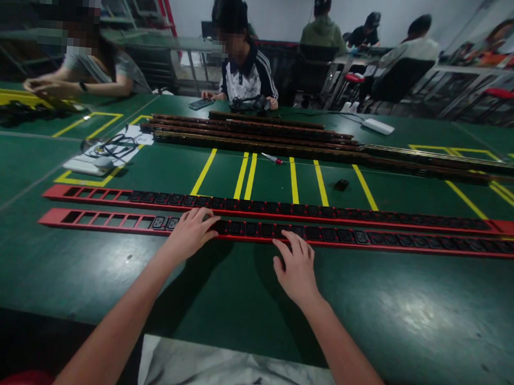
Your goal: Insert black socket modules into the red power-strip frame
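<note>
Two long red power strips lie side by side across the green table, fitted with black outlet sockets along most of their length. At their left ends, the near strip and the far strip have several open slots. My left hand rests over the near strip, fingers apart at its sockets, covering a few of them. Further right, my right hand is spread with its fingertips at the front edge of the same strip. Neither hand shows anything held. What lies under the left fingers is hidden.
Behind the strips are a small black part and a red-and-white screwdriver-like tool. A stack of long dark rails lies beyond. At left, a white device sits with coiled cable. Co-workers sit across the table.
</note>
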`<state>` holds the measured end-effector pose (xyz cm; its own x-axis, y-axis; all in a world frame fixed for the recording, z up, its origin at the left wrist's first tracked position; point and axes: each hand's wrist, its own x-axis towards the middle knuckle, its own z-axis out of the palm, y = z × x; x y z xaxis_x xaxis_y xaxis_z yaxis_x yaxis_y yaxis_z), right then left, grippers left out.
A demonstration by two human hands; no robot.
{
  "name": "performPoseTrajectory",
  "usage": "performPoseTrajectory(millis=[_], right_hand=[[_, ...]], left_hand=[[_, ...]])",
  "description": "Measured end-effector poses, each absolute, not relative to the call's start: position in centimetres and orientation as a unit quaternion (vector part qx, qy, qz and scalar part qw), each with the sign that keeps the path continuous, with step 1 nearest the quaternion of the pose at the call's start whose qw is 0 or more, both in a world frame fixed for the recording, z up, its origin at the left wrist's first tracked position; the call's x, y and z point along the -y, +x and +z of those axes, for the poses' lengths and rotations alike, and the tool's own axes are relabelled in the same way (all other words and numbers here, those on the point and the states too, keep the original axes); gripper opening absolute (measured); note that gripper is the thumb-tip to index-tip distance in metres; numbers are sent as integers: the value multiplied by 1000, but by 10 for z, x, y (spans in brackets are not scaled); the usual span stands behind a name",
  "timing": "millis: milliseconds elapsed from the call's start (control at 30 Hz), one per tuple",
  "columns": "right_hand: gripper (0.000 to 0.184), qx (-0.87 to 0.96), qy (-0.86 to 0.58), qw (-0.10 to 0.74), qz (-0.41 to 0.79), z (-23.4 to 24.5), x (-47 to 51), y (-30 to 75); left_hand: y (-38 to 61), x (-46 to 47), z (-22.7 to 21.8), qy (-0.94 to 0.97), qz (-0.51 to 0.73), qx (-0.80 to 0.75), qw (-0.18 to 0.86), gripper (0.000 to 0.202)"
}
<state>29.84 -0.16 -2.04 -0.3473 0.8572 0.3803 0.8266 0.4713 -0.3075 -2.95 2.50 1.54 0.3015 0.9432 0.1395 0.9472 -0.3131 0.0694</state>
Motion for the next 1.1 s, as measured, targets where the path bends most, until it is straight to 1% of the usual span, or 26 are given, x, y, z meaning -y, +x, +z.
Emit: performPoseTrajectory(millis=[133,267,500,800,1000,1100], right_hand=[[39,820,-517,244,43,-17,2,297],[38,820,-516,244,49,-16,3,297],[40,814,-521,249,64,-14,3,294],[40,816,-519,246,65,-13,3,294],[40,815,-517,252,65,-13,3,294],[40,815,-518,252,70,-13,3,294]], left_hand=[[-31,-28,23,-817,-56,574,2,42],[-27,-29,29,-821,-34,570,17,43],[-22,-28,34,-799,-21,601,14,43],[-14,-39,37,-814,-27,577,-55,45],[-12,-37,38,-808,-4,588,-15,39],[0,-29,41,-803,-12,595,9,40]])
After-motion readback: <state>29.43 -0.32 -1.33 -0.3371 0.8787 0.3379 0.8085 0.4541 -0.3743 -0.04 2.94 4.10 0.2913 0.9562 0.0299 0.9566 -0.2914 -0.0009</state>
